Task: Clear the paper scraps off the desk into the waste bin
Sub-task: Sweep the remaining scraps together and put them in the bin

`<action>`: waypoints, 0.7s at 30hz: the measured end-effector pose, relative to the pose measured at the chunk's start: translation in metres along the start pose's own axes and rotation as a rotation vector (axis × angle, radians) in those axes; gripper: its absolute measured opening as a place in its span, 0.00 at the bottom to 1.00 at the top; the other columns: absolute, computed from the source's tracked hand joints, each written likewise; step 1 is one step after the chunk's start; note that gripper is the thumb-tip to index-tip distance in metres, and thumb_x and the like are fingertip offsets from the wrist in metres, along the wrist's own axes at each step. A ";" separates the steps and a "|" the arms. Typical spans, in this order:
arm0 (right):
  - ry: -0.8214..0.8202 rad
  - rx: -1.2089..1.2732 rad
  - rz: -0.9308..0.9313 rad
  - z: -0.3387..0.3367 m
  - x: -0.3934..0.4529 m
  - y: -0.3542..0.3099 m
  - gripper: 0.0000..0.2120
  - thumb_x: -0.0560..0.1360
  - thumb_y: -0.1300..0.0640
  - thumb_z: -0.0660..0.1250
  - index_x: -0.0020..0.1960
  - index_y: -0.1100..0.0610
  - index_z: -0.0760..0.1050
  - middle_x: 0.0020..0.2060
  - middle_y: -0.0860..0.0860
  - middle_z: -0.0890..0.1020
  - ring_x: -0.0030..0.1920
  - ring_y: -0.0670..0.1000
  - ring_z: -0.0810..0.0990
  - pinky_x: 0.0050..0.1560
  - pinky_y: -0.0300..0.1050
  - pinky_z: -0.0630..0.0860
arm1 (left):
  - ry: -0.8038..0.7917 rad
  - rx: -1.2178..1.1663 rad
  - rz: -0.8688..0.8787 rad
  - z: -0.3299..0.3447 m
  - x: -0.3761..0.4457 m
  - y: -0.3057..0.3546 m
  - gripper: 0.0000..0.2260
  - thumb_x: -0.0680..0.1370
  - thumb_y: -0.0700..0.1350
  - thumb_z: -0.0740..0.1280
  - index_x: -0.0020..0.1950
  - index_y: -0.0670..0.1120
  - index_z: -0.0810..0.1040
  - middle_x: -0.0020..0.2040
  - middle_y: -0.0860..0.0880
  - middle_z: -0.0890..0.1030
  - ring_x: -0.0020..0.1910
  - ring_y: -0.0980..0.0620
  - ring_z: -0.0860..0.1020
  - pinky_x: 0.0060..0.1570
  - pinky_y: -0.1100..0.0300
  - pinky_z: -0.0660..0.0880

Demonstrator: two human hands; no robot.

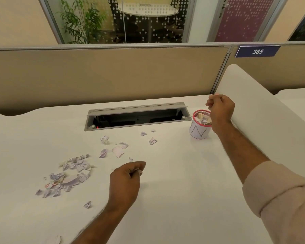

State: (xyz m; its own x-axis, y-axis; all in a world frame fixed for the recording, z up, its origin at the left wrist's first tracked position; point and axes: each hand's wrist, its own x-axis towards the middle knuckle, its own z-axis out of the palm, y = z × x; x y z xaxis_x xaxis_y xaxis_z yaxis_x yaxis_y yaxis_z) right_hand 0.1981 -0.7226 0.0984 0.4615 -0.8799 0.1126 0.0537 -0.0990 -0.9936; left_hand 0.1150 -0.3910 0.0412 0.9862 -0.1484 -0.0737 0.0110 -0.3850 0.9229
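A paper scrap [140,172] is pinched by the left hand [126,180] over the bench [174,173]; the right hand [221,107] is held clenched above the waste bin [199,132].

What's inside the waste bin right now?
Crumpled paper scraps fill the waste bin to near its pink rim. Anything deeper is hidden, and the right hand covers its right edge.

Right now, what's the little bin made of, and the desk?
The bin looks like pink wire mesh, seen at its rim, wrapped in white paper with pen marks. The desk looks like smooth matte white laminate; it shows no grain and no shine, though I can't be sure.
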 end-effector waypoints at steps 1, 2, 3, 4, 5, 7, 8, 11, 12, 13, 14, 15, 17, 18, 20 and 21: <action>-0.004 0.053 0.036 -0.004 -0.010 -0.003 0.11 0.77 0.60 0.61 0.38 0.59 0.78 0.32 0.53 0.78 0.33 0.49 0.76 0.38 0.43 0.76 | 0.003 -0.034 -0.004 0.002 0.000 0.002 0.19 0.76 0.32 0.66 0.45 0.57 0.84 0.43 0.59 0.85 0.45 0.61 0.83 0.54 0.63 0.77; -0.012 0.113 0.086 -0.007 -0.022 -0.005 0.11 0.76 0.61 0.62 0.37 0.58 0.78 0.32 0.53 0.78 0.32 0.49 0.76 0.36 0.42 0.76 | 0.009 -0.065 0.000 0.004 0.000 0.004 0.20 0.75 0.31 0.67 0.45 0.58 0.83 0.44 0.59 0.85 0.45 0.60 0.83 0.54 0.62 0.77; -0.029 0.175 0.148 -0.011 -0.038 -0.005 0.10 0.75 0.60 0.63 0.37 0.58 0.78 0.32 0.54 0.78 0.30 0.49 0.75 0.33 0.41 0.74 | 0.014 -0.090 0.009 0.007 0.000 0.007 0.20 0.75 0.31 0.67 0.45 0.59 0.83 0.44 0.59 0.85 0.46 0.60 0.83 0.54 0.62 0.78; -0.059 0.238 0.224 -0.014 -0.056 -0.003 0.08 0.74 0.59 0.64 0.37 0.58 0.77 0.32 0.54 0.77 0.29 0.49 0.74 0.31 0.40 0.73 | 0.017 -0.115 0.019 0.010 -0.001 0.011 0.20 0.75 0.31 0.67 0.45 0.59 0.82 0.44 0.59 0.85 0.47 0.61 0.83 0.54 0.61 0.78; -0.105 0.297 0.316 -0.015 -0.075 0.002 0.07 0.73 0.59 0.63 0.38 0.59 0.77 0.32 0.54 0.76 0.28 0.49 0.73 0.29 0.39 0.71 | 0.013 -0.143 0.026 0.013 -0.001 0.015 0.20 0.75 0.31 0.67 0.47 0.59 0.82 0.45 0.58 0.85 0.47 0.61 0.83 0.55 0.61 0.78; -0.227 0.348 0.515 -0.013 -0.118 0.017 0.11 0.77 0.58 0.60 0.39 0.59 0.76 0.33 0.54 0.75 0.28 0.48 0.71 0.28 0.38 0.67 | -0.005 -0.196 0.044 0.021 -0.002 0.023 0.20 0.76 0.30 0.66 0.51 0.57 0.82 0.45 0.57 0.86 0.49 0.61 0.83 0.56 0.60 0.78; -0.292 0.338 0.605 -0.011 -0.138 0.024 0.13 0.80 0.56 0.58 0.40 0.59 0.76 0.33 0.54 0.75 0.29 0.48 0.71 0.29 0.38 0.67 | -0.013 -0.206 0.062 0.024 -0.002 0.027 0.20 0.75 0.30 0.67 0.52 0.57 0.81 0.46 0.57 0.86 0.49 0.61 0.83 0.56 0.60 0.78; -0.448 0.316 0.786 -0.007 -0.186 0.034 0.19 0.81 0.49 0.56 0.45 0.62 0.78 0.35 0.55 0.79 0.34 0.51 0.75 0.36 0.44 0.71 | -0.039 -0.166 0.125 0.032 0.000 0.036 0.19 0.75 0.33 0.69 0.57 0.55 0.81 0.49 0.58 0.85 0.52 0.61 0.82 0.59 0.59 0.78; -0.481 0.352 0.834 -0.007 -0.195 0.034 0.21 0.81 0.48 0.56 0.45 0.62 0.79 0.37 0.57 0.81 0.37 0.53 0.77 0.41 0.46 0.73 | -0.040 -0.149 0.135 0.033 0.001 0.038 0.18 0.75 0.34 0.69 0.59 0.54 0.81 0.51 0.58 0.85 0.53 0.61 0.81 0.59 0.60 0.78; -0.503 0.414 0.883 -0.006 -0.201 0.034 0.22 0.81 0.47 0.56 0.44 0.63 0.80 0.39 0.59 0.83 0.40 0.55 0.79 0.46 0.49 0.74 | -0.038 -0.138 0.140 0.034 0.001 0.039 0.18 0.75 0.35 0.70 0.59 0.54 0.81 0.52 0.58 0.85 0.53 0.62 0.81 0.59 0.60 0.78; -0.511 0.487 0.932 -0.006 -0.205 0.033 0.24 0.81 0.47 0.56 0.42 0.63 0.82 0.40 0.60 0.83 0.43 0.57 0.80 0.50 0.50 0.75 | -0.039 -0.123 0.145 0.034 0.001 0.038 0.17 0.75 0.36 0.70 0.59 0.55 0.81 0.52 0.59 0.84 0.53 0.63 0.81 0.58 0.61 0.78; -0.503 0.550 0.974 -0.005 -0.207 0.033 0.24 0.81 0.47 0.56 0.41 0.63 0.82 0.41 0.60 0.84 0.44 0.57 0.82 0.53 0.51 0.76 | -0.045 -0.096 0.152 0.035 0.000 0.037 0.17 0.75 0.37 0.71 0.59 0.55 0.81 0.52 0.60 0.84 0.52 0.64 0.81 0.58 0.61 0.78; -0.454 0.605 1.044 -0.003 -0.208 0.035 0.22 0.81 0.48 0.57 0.45 0.63 0.81 0.42 0.60 0.83 0.48 0.58 0.82 0.59 0.52 0.76 | -0.073 -0.014 0.173 0.037 -0.001 0.033 0.17 0.74 0.39 0.72 0.60 0.56 0.81 0.53 0.62 0.83 0.53 0.64 0.79 0.58 0.60 0.78; -0.424 0.610 1.079 -0.002 -0.208 0.037 0.21 0.81 0.48 0.57 0.47 0.64 0.80 0.42 0.60 0.82 0.48 0.58 0.81 0.60 0.50 0.75 | -0.086 0.029 0.189 0.038 -0.001 0.030 0.18 0.73 0.41 0.73 0.60 0.57 0.81 0.54 0.63 0.82 0.55 0.64 0.78 0.60 0.60 0.77; -0.383 0.616 1.124 -0.003 -0.207 0.040 0.19 0.81 0.49 0.57 0.46 0.64 0.78 0.38 0.59 0.80 0.41 0.56 0.78 0.51 0.45 0.74 | -0.089 0.108 0.249 0.038 -0.002 0.025 0.18 0.72 0.43 0.75 0.58 0.60 0.79 0.56 0.65 0.80 0.58 0.65 0.75 0.61 0.63 0.73; -0.374 0.617 1.129 -0.004 -0.206 0.041 0.19 0.81 0.50 0.57 0.45 0.64 0.78 0.35 0.59 0.79 0.38 0.55 0.77 0.46 0.43 0.73 | -0.084 0.140 0.288 0.037 -0.002 0.023 0.18 0.71 0.44 0.75 0.57 0.62 0.78 0.56 0.66 0.79 0.59 0.65 0.74 0.60 0.65 0.72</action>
State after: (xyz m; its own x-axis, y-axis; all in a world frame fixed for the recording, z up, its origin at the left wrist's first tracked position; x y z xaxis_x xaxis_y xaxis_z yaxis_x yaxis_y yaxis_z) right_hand 0.1020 -0.5472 0.0340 0.7252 -0.1520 -0.6715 -0.1722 0.9043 -0.3907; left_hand 0.1077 -0.4329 0.0489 0.9283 -0.3419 0.1460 -0.2946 -0.4373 0.8497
